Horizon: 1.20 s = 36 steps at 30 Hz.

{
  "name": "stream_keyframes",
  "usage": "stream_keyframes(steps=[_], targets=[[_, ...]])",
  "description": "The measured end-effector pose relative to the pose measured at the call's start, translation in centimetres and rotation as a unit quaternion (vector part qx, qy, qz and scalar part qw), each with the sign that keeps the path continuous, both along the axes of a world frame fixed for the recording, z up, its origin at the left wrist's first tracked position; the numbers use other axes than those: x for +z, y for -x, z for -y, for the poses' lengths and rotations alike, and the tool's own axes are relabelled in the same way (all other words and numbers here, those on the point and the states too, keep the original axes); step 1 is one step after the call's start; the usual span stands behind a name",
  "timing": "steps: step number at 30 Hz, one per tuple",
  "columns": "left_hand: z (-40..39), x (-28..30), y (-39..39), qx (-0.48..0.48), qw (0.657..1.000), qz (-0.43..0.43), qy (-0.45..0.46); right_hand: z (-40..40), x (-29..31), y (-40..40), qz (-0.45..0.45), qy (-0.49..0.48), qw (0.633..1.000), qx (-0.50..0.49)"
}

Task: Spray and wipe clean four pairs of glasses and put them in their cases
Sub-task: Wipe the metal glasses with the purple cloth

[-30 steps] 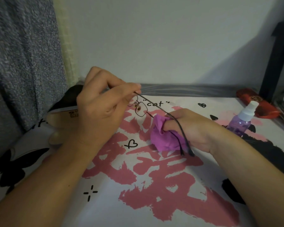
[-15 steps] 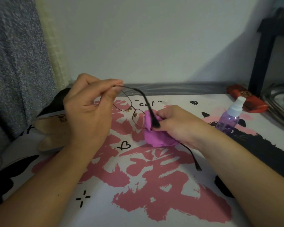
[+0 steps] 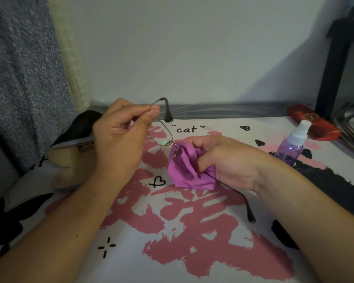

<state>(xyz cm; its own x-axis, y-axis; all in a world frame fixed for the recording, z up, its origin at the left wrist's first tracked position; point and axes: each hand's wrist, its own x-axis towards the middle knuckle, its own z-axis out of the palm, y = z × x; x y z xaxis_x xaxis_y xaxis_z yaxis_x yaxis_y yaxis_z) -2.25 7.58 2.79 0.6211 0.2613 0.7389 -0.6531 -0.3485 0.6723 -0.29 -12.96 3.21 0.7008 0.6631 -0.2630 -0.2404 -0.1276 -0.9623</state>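
Far left, a tan case [image 3: 70, 160] with a dark lining is seen open on the printed mat [image 3: 172, 252], prob. waiting for the pair in hand. Next, the left hand [image 3: 119, 139] is raised above the mat; thumb and forefinger are pinched narrow on the rim near one hinge of the glasses [image 3: 160, 133], so the thin wire frame is steadied w/o the lens being touched. One temple is seen curling up and over behind that hand.

Centre, the other lens is wrapped in a purple cloth [image 3: 189, 170], which is squeezed from both sides by the right hand [image 3: 229, 160], fingers closed tight on cloth and lens together; the wiping step is judged under way. The second temple is seen trailing out under the right wrist, tip just above the mat.

Further right, a purple spray bottle [image 3: 292, 146] is stood upright within reach, and a red case [image 3: 313, 121] is laid shut by the back wall.

Counted: one pair of glasses, one cloth, one bottle, two cases. The other three pairs are not in view.
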Motion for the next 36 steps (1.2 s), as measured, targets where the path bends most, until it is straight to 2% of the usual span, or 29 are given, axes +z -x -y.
stream_keyframes(steps=[3, 7, 10, 15, 21, 25, 27, 32, 36], targets=[[-0.3, -0.1, -0.3, -0.001, 0.999, -0.003, 0.035, 0.2, 0.5, 0.2, -0.035, -0.051, 0.997, 0.054], [-0.3, 0.0, -0.3, -0.003, 0.999, 0.001, 0.035, 0.6, 1.2, 0.3, -0.067, -0.111, 0.985, 0.115], [-0.2, -0.2, -0.2, -0.001, 0.999, -0.003, 0.035, 0.5, 1.0, 0.5, -0.050, -0.067, 0.994, 0.063], [-0.1, -0.1, 0.0, 0.001, 1.000, -0.001, 0.028, -0.5, 1.1, 1.4, 0.103, 0.060, 0.992, -0.034], [0.4, 0.1, 0.2, 0.010, 1.000, 0.020, -0.010, -0.7, 1.1, 1.7, 0.124, 0.065, 0.989, -0.048], [-0.1, -0.2, -0.2, 0.000, 1.000, 0.003, 0.004, -1.0, 1.1, 2.0, 0.181, 0.076, 0.980, -0.029], [-0.4, -0.2, -0.4, 0.003, 1.000, 0.000, 0.000, -1.0, 1.1, 1.9, 0.184, 0.080, 0.980, -0.011], [-0.4, 0.1, -0.4, 0.011, 1.000, 0.000, -0.004, -0.4, 0.7, 1.2, 0.044, 0.029, 0.998, 0.024], [0.0, 0.3, -0.2, 0.005, 1.000, -0.002, -0.019, -0.7, 1.0, 1.6, 0.126, 0.090, 0.988, -0.017]])
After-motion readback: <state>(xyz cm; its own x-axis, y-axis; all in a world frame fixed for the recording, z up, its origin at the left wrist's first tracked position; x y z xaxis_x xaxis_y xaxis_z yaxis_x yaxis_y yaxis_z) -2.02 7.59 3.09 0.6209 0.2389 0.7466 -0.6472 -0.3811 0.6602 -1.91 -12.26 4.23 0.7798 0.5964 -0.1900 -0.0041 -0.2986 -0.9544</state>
